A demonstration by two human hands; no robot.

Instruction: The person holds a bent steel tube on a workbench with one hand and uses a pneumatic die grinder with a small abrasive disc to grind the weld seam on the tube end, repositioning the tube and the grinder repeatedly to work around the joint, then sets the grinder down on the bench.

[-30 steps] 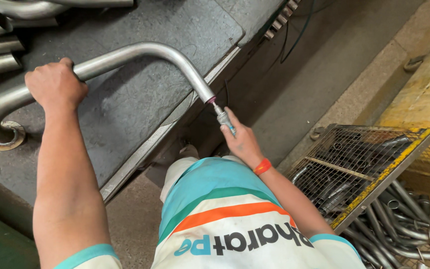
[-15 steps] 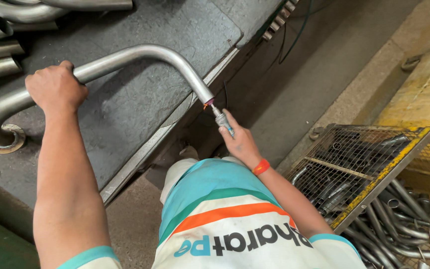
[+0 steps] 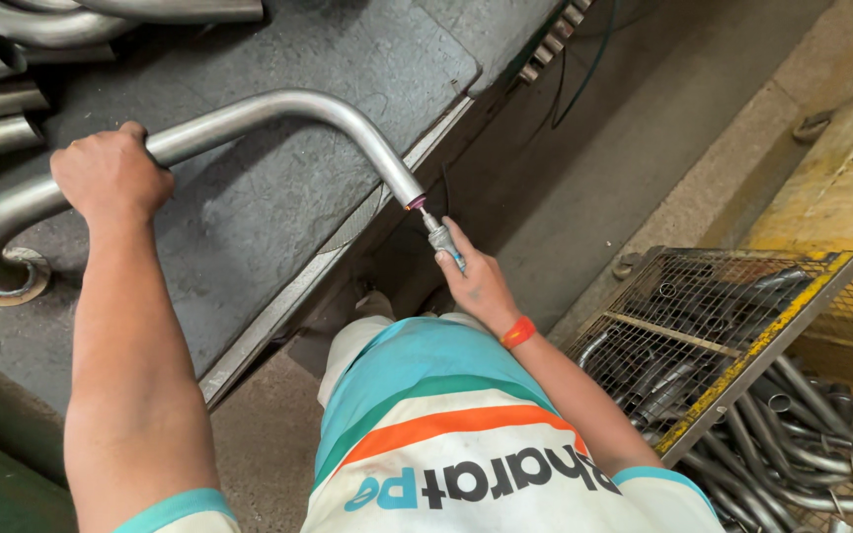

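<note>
no packages, labels, signs or screens in view

Bent steel pipe (image 3: 278, 109), silvery, S-curved, lies flat on the dark surface (image 3: 249, 217); near-right open end overhangs the edge, left end hooks back in a tight bend. Small pen-like grinding tool (image 3: 438, 240), metal body with a pinkish tip, points up-left, tip at the pipe's open end.

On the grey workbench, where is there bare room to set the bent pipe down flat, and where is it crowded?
Bare bench top lies inside the bent pipe's curve, down to the bench's metal edge. Crowded: stacked pipes at the top left corner. The left hand grips the pipe.
</note>
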